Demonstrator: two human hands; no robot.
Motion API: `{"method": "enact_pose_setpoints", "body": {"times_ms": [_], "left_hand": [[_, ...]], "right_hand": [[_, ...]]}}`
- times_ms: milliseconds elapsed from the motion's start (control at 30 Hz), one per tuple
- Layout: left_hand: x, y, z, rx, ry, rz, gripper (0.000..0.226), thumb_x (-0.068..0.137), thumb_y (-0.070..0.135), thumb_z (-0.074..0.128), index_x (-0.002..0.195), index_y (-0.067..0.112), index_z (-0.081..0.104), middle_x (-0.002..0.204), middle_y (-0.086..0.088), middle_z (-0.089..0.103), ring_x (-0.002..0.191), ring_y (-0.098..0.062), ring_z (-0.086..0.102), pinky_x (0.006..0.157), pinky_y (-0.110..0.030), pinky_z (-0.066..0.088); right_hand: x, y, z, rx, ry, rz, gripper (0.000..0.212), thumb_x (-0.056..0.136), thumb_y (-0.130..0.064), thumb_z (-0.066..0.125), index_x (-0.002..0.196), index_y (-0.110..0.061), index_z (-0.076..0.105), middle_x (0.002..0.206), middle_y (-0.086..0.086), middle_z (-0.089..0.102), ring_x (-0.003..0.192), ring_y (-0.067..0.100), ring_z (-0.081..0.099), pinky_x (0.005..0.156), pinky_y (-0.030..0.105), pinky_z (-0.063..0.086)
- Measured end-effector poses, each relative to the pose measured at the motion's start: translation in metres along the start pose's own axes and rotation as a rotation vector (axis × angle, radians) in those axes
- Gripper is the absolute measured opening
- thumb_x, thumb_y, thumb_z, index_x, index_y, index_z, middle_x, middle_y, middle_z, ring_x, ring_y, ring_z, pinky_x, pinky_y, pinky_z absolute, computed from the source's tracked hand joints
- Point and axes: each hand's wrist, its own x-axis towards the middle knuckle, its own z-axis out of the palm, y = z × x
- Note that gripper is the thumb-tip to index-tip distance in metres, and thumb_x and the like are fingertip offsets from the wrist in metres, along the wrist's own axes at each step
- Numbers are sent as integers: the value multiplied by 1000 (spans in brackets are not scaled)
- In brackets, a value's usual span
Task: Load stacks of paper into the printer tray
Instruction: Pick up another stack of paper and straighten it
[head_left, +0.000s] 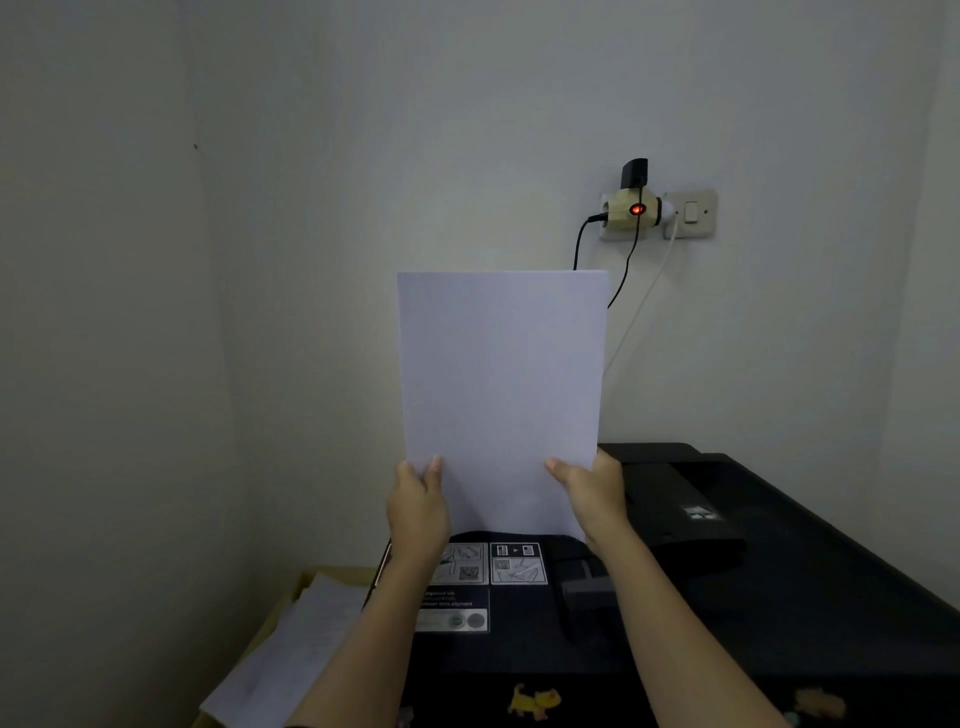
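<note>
Paper: The white paper (501, 384) stands straight up, long side tall. Both hands hold it by its lower part. Its bottom edge is down by the top of the printer (753, 571); whether it touches there cannot be seen.
Left hand: The left hand (418, 506) pinches the paper's lower left edge. The thumb lies on the front and the other fingers are hidden behind the sheet. The arm reaches up from the bottom of the view.
Right hand: The right hand (592, 493) pinches the lower right edge the same way, with the thumb on the front. This arm also reaches up from below, slanting in from the right.
Printer: It is black and sits low on the right, under and behind the paper. White picture stickers (491, 564) show on it between the two arms. A yellow cat sticker (535, 701) is near the bottom.
Box: A yellow-brown box (306, 579) sits just left of the printer, with loose sheets (296, 644) in it.
Wall: Above the paper, a plug block (636, 208) with a red light is stuck in the wall. Black cords (582, 241) and a white cord (644, 301) hang from it. A white switch (691, 212) is just beside it.
</note>
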Motion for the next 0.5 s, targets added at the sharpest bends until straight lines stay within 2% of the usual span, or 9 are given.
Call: {"method": "enact_pose_setpoints", "body": {"times_ms": [100, 233, 400, 467, 500], "left_hand": [[-1, 4, 1, 12, 11, 10, 30, 102, 28, 35, 81, 7, 39, 65, 0, 38, 58, -14, 35, 52, -26, 30], [-4, 7, 2, -14, 23, 8, 28, 103, 25, 33, 83, 6, 40, 63, 0, 36, 56, -12, 32, 51, -25, 29], [-5, 15, -1, -58, 51, -6, 37, 102, 22, 36, 66, 14, 32, 63, 0, 34, 60, -16, 33, 53, -29, 27], [-3, 28, -5, -36, 99, -7, 30, 102, 24, 37, 77, 9, 43, 68, -2, 44, 69, -23, 44, 57, -31, 30], [-3, 36, -8, 0, 126, -9, 25, 102, 24, 37, 92, 6, 50, 77, -5, 54, 78, -27, 51, 62, -30, 33]], "right_hand": [[-1, 0, 3, -30, 12, -22, 31, 88, -5, 62, 119, -3, 63, 113, 12, 68, 98, 24, 62, 90, 35, 50], [-6, -3, 5, -79, 53, -60, 33, 91, -7, 59, 124, 0, 58, 117, 14, 65, 97, 20, 58, 89, 29, 46], [-11, -11, 8, -142, 168, -130, 31, 89, -6, 62, 119, 4, 60, 116, 19, 66, 106, 29, 62, 89, 29, 47], [-9, -21, 10, -171, 190, -153, 28, 87, -8, 64, 113, 4, 63, 112, 18, 67, 100, 28, 63, 87, 31, 49], [-8, -27, 9, -185, 191, -152, 25, 86, -8, 65, 109, 3, 64, 109, 17, 68, 95, 26, 63, 85, 31, 49]]}}
